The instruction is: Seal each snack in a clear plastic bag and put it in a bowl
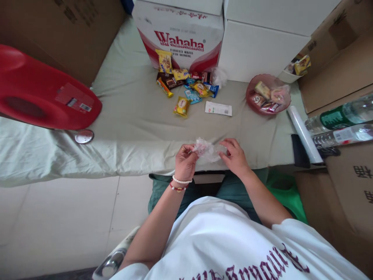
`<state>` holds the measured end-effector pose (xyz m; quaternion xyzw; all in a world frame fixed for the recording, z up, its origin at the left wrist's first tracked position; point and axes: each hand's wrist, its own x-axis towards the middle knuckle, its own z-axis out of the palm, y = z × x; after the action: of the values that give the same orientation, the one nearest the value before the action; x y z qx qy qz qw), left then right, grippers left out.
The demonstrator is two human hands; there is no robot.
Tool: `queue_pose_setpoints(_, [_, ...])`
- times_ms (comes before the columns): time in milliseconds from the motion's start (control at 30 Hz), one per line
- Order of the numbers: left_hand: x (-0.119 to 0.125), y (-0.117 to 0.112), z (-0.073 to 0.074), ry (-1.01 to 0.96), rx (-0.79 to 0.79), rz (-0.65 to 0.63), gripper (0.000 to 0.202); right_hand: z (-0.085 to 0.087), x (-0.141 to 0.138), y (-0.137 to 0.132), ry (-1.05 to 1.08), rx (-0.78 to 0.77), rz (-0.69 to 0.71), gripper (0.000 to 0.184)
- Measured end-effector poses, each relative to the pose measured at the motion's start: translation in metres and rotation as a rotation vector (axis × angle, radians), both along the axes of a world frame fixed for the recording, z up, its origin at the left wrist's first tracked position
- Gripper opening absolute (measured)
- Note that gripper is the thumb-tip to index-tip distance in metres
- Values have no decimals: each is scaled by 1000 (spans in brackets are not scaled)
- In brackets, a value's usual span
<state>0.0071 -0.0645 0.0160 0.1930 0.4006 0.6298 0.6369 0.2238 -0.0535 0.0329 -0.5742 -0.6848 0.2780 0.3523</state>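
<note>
A crumpled clear plastic bag stretches between my two hands, just over the front edge of the covered table. My left hand, with a ring and bracelets on the wrist, pinches the bag's left end. My right hand has its thumb and fingers closed on the thin right end. Beyond them lies a white sachet, flat on the cloth. A yellow wrapped snack rests left of it, in front of a loose pile of snack packets.
A reddish bowl of packets stands at right, near a white roll and plastic bottles. A Wahaha carton borders the back. At left are a large red container and a small round object.
</note>
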Motion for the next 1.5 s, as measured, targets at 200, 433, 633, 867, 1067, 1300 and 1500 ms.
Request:
queue_pose_setpoints(200, [-19, 19, -8, -15, -86, 117, 47, 3, 25, -13, 193, 89, -141, 12])
queue_pose_setpoints(433, [-21, 36, -13, -107, -101, 104, 44, 41, 69, -45, 241, -396, 297, 20])
queue_pose_setpoints(633, [-6, 39, 6, -53, -18, -82, 41, 44, 49, 1, 228, -177, 126, 41])
queue_pose_setpoints(867, [5, 36, 11, 205, -83, 46, 51, 6, -5, 29, 227, -236, 11, 22])
queue_pose_setpoints(1067, [40, 10, 15, 94, -210, -357, 63, 14, -33, 11, 310, -200, -3, 25])
queue_pose_setpoints(1300, [56, 26, 6, -146, -259, -342, 59, 28, -19, 18, 911, -487, -201, 40])
queue_pose_setpoints(1500, [34, 48, 4, 25, -240, -253, 43, 22, 0, 21, 908, -430, -298, 45])
